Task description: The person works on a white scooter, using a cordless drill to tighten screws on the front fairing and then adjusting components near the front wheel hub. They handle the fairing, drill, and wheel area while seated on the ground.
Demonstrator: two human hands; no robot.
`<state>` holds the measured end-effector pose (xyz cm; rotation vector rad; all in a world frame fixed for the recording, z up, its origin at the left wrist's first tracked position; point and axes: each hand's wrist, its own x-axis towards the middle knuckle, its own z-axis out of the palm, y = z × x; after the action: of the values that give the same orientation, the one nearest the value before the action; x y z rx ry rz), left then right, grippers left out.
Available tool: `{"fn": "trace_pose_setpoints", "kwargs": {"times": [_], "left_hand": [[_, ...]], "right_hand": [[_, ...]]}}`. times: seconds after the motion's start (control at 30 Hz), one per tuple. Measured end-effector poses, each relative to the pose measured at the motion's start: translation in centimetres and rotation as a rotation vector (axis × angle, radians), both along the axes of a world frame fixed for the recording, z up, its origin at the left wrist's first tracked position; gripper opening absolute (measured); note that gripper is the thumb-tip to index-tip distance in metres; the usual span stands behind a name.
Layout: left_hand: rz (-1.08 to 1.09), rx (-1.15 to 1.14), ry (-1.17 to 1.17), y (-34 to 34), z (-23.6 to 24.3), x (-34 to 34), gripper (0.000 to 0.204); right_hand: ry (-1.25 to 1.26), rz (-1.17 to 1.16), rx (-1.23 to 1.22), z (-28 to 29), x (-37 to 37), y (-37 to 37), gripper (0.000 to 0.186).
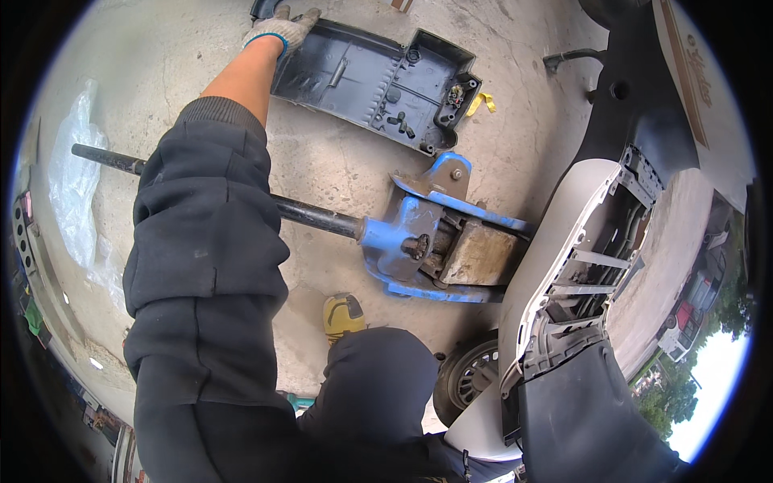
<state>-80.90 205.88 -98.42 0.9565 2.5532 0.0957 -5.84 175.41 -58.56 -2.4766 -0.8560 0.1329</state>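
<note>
the black plastic tray point(362, 63) lies on the floor point(322, 169) beyond the blue jack point(403, 235). the gloved left hand point(286, 32) is at its left end; i cannot tell whether the fingers grip. right hand unseen. probably light and stiff, best held by opposite walls.

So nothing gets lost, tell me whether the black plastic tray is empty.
Not empty: the black plastic tray has small black pieces lying inside.
</note>
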Motion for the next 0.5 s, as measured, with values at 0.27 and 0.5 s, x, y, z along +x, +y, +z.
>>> {"fn": "trace_pose_setpoints", "kwargs": {"times": [0.27, 0.5], "left_hand": [[-0.165, -0.237, -0.119, 1.7, -0.8, -1.3, 0.115], [-0.020, -0.242, 0.020, -1.1, -2.0, -0.9, 0.133]], "right_hand": [[0.011, -0.048, -0.047, -0.1, -0.3, -0.7, 0.062], [0.041, -0.052, -0.044, 0.6, 0.3, -1.5, 0.060]]}}
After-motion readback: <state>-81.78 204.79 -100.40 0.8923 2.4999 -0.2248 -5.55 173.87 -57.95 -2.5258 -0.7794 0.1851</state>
